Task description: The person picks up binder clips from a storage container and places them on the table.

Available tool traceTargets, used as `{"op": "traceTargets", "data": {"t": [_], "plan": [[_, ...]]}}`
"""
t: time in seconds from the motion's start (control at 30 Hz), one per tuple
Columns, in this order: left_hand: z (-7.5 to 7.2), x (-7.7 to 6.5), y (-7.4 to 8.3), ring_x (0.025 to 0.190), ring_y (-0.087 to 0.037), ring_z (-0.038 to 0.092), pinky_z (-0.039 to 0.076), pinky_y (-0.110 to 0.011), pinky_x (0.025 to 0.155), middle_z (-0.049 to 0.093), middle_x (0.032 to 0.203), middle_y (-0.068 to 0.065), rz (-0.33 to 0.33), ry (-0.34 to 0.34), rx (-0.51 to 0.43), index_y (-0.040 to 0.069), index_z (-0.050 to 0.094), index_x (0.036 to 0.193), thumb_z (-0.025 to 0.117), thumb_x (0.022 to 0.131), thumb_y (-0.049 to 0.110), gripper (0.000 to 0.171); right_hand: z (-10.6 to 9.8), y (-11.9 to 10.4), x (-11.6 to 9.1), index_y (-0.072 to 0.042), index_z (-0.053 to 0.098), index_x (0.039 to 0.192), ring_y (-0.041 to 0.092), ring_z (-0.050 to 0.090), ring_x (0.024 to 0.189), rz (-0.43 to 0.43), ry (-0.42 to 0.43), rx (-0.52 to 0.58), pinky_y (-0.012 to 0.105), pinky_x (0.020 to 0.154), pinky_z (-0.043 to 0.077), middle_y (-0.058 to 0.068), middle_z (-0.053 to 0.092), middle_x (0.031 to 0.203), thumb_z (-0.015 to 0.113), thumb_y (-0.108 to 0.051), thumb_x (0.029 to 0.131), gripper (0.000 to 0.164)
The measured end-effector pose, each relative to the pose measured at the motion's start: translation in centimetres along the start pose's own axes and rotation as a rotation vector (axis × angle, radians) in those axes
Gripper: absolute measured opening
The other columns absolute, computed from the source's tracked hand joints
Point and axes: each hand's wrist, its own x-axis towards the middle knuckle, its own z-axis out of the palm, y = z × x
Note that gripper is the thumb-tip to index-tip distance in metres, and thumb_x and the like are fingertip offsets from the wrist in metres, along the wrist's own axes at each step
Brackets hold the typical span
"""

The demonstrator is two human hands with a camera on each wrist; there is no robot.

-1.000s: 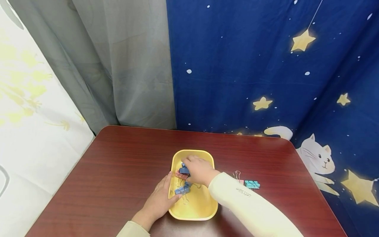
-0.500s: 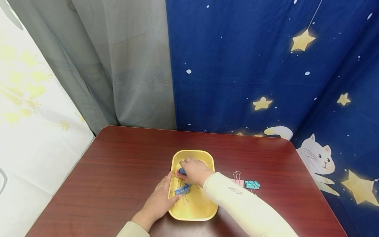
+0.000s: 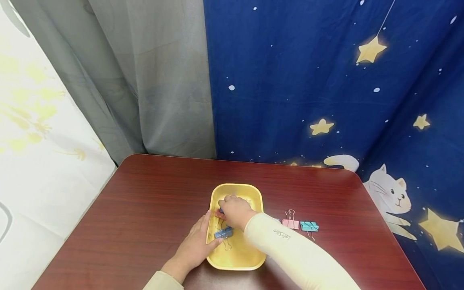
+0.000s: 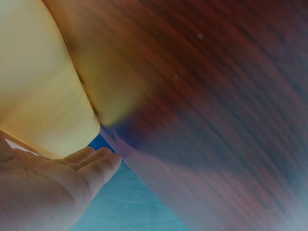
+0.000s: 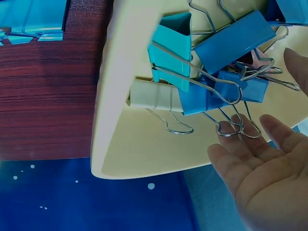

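Observation:
A yellow tray (image 3: 237,257) holds binder clips: a light blue one (image 3: 223,232), a red one (image 3: 220,214), and in the right wrist view a teal one (image 5: 174,50), a blue one (image 5: 236,41) and a pale one (image 5: 155,94). My left hand (image 3: 193,243) lies along the tray's left side, fingers straight outside and thumb over the rim; the left wrist view shows its extended fingers beside the wall. Inside the tray, my right hand (image 3: 237,211) reaches among the clips. Its fingers are spread, fingertips at some wire handles (image 5: 240,129), thumb apart; the head view hides what lies beneath it.
To the right of the tray, a pink binder clip (image 3: 291,224) and a teal binder clip (image 3: 309,226) lie on the dark red wooden table (image 3: 156,193). Part of a purplish clip shows behind the right sleeve (image 3: 290,245). Curtains (image 3: 282,100) hang behind the table.
My right hand has shifted left and slightly nearer inside the tray, covering more of the dark blue clip. The sleeve has uncovered the pink clip on the table. The left hand stays put.

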Motion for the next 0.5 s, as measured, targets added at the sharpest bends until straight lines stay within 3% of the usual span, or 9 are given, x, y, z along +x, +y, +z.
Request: {"op": "traceTargets", "data": {"t": [0.5], "plan": [[-0.06,-0.08,0.16,0.135,-0.043,0.036,0.034,-0.058,0.106,0.037,0.147,-0.026,0.019,0.015,0.003,0.002,0.028,0.15,0.072,0.085,0.038,0.086,0.24,-0.05,0.19,-0.016,0.064,0.115,0.015,0.058,0.099,0.003,-0.015,-0.016,0.03,0.088,0.052,-0.001,0.062,0.104,0.082,-0.03,0.077,0.044]]}}
